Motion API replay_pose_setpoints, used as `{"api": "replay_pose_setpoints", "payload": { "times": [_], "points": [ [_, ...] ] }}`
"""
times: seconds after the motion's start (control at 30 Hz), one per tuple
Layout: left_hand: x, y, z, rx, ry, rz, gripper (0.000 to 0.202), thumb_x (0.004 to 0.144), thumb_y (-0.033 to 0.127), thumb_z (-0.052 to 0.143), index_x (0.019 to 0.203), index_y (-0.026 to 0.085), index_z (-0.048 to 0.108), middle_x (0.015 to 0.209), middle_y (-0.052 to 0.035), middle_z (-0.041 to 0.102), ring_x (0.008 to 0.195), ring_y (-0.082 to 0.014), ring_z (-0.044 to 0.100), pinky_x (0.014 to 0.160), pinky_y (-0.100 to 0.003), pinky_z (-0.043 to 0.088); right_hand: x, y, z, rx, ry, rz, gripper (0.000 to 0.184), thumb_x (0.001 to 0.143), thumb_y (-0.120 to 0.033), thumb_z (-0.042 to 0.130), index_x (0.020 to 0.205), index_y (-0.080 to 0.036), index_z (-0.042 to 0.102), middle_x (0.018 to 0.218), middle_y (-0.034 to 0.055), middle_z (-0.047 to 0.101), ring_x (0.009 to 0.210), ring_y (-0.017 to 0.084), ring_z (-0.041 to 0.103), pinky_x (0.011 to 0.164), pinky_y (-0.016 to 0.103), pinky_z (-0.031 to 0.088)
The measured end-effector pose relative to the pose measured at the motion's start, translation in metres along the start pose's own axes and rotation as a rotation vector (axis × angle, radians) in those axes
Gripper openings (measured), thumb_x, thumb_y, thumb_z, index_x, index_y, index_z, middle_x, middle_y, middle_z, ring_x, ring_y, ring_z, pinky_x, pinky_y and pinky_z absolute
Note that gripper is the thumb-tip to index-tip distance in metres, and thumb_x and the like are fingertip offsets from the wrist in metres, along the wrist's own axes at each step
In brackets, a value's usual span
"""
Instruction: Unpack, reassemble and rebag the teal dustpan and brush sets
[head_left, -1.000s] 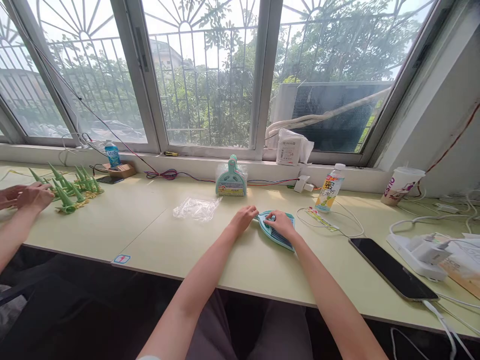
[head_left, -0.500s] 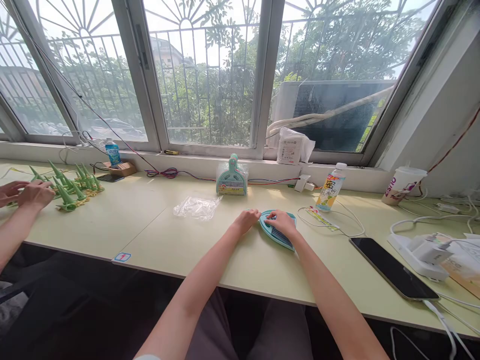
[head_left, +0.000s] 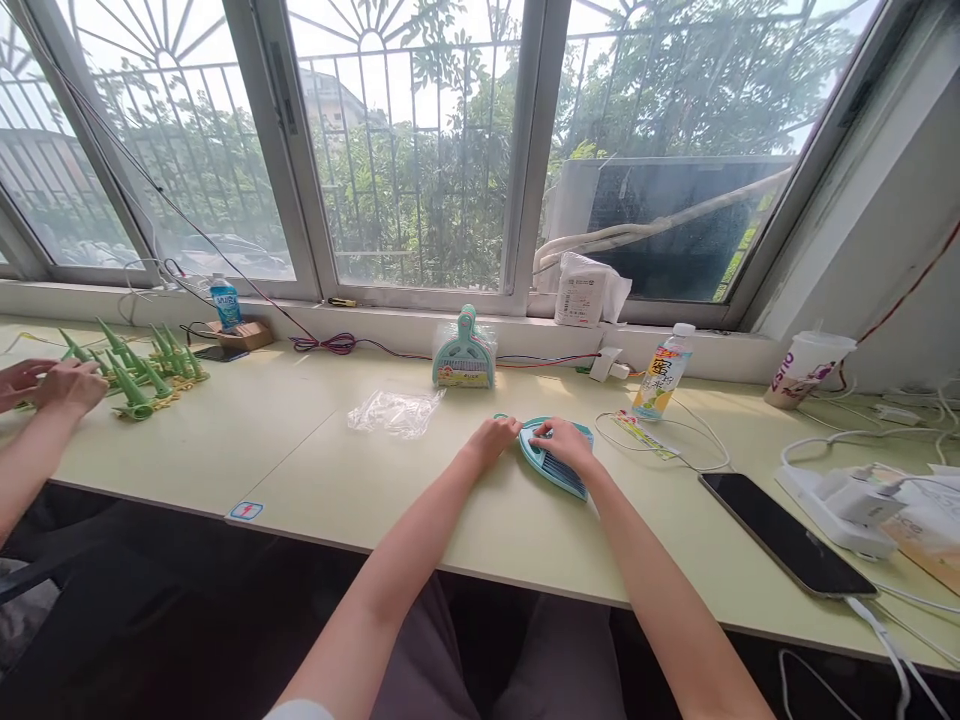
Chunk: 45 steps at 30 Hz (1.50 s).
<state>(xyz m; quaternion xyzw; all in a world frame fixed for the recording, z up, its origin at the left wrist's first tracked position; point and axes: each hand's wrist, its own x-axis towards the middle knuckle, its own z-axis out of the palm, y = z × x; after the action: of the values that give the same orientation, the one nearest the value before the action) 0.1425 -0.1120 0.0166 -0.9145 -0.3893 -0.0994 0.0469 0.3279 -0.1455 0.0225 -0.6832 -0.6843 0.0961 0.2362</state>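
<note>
A teal hand brush, its dark bristles showing, lies nested in a small teal dustpan (head_left: 541, 468) on the table in front of me. My left hand (head_left: 496, 440) is closed around the handle end at the left; the fingers hide most of the handle, so I cannot tell which handle it grips. My right hand (head_left: 564, 443) pinches the upper part of the brush (head_left: 559, 470) with thumb and fingers. Farther back, another teal dustpan and brush set (head_left: 465, 355) stands upright in clear wrapping with a label.
Crumpled clear plastic (head_left: 395, 413) lies to the left. To the right are a drink bottle (head_left: 663, 375), a phone (head_left: 786, 535), a power strip (head_left: 840, 515), cables and a cup (head_left: 806, 370). At far left, another person's hands (head_left: 67, 388) touch green spiky pieces (head_left: 135, 385).
Almost nothing differs. Both hands keep their places on the dustpan and brush; the view has shifted very slightly.
</note>
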Motion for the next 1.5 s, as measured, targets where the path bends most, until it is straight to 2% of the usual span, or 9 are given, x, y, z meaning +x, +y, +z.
{"api": "replay_pose_setpoints", "payload": {
  "times": [0.13,0.33,0.4,0.5,0.57,0.7,0.9,1.2,1.5],
  "points": [
    [-0.003,-0.003,0.0,-0.073,0.076,-0.046,0.035,0.085,-0.004,0.038,0.104,0.017,0.06,0.109,-0.0124,0.063,0.102,-0.0233,0.063,0.089,-0.034,0.049,-0.002,-0.002,-0.001,0.06,0.0,0.029,0.017,0.075,-0.039,0.067,0.084,-0.025,0.069,0.101,-0.0012,0.072,0.092,0.017,0.065,0.07,0.025,0.042],
    [0.002,0.009,-0.01,-0.597,0.597,-0.223,0.066,0.092,0.023,0.052,0.15,0.022,0.02,0.152,-0.0169,0.032,0.143,-0.0265,0.03,0.11,-0.043,0.037,0.0,-0.009,-0.004,0.225,0.232,0.144,0.02,0.076,-0.044,0.065,0.085,-0.026,0.067,0.106,0.0015,0.072,0.095,0.02,0.065,0.074,0.027,0.044],
    [0.006,0.018,-0.013,-0.941,0.47,-0.265,0.072,0.093,0.036,0.051,0.152,0.02,0.012,0.149,-0.0188,0.037,0.138,-0.0264,0.039,0.108,-0.043,0.039,0.0,-0.011,-0.003,0.275,0.35,0.187,0.024,0.078,-0.045,0.062,0.089,-0.025,0.066,0.108,0.0046,0.071,0.095,0.021,0.065,0.075,0.028,0.044],
    [0.008,0.033,-0.013,-1.343,0.028,-0.231,0.058,0.094,0.042,0.047,0.145,0.021,0.029,0.134,-0.0143,0.055,0.121,-0.024,0.057,0.096,-0.039,0.049,0.001,-0.011,0.001,0.305,0.429,0.172,0.026,0.079,-0.044,0.059,0.092,-0.023,0.065,0.107,0.0068,0.069,0.093,0.022,0.064,0.079,0.029,0.044],
    [0.008,0.038,-0.011,-1.435,-0.085,-0.242,0.049,0.09,0.037,0.05,0.136,0.02,0.042,0.125,-0.0109,0.061,0.112,-0.023,0.061,0.089,-0.037,0.052,0.003,-0.008,0.002,0.307,0.399,0.115,0.026,0.08,-0.043,0.058,0.093,-0.022,0.064,0.106,0.007,0.069,0.09,0.021,0.063,0.081,0.03,0.044],
    [0.008,0.029,-0.011,-1.422,-0.003,-0.45,0.036,0.083,0.027,0.05,0.118,0.019,0.053,0.108,-0.0074,0.066,0.098,-0.0205,0.064,0.081,-0.032,0.055,0.009,0.01,-0.002,0.207,0.409,0.123,0.031,0.088,-0.043,0.046,0.096,-0.02,0.066,0.11,0.0109,0.066,0.103,0.025,0.058,0.092,0.038,0.041],
    [0.006,-0.01,-0.016,-1.404,0.193,-0.744,0.03,0.087,0.031,0.044,0.112,0.019,0.055,0.097,-0.0062,0.066,0.092,-0.0204,0.065,0.075,-0.031,0.054,0.013,0.07,-0.005,-0.141,0.47,0.431,0.051,0.087,-0.028,0.045,0.136,-0.014,0.049,0.15,0.0208,0.037,0.142,0.034,0.022,0.109,0.063,0.017],
    [0.0,-0.029,-0.01,-1.493,0.234,-0.641,0.044,0.082,0.035,0.061,0.123,0.021,0.053,0.12,-0.009,0.065,0.102,-0.0223,0.064,0.074,-0.028,0.054,0.021,0.085,-0.001,-0.16,0.303,0.397,0.041,0.091,-0.024,0.037,0.125,-0.017,0.06,0.127,0.018,0.061,0.122,0.031,0.051,0.11,0.057,0.019],
    [-0.002,-0.024,-0.01,-1.481,0.163,-0.539,0.046,0.078,0.037,0.065,0.121,0.021,0.056,0.118,-0.0077,0.066,0.104,-0.0226,0.063,0.076,-0.028,0.054,0.018,0.075,0.0,-0.22,0.175,0.263,0.042,0.094,-0.019,0.035,0.128,-0.02,0.059,0.138,0.013,0.057,0.125,0.029,0.049,0.11,0.051,0.021]
  ]
}}
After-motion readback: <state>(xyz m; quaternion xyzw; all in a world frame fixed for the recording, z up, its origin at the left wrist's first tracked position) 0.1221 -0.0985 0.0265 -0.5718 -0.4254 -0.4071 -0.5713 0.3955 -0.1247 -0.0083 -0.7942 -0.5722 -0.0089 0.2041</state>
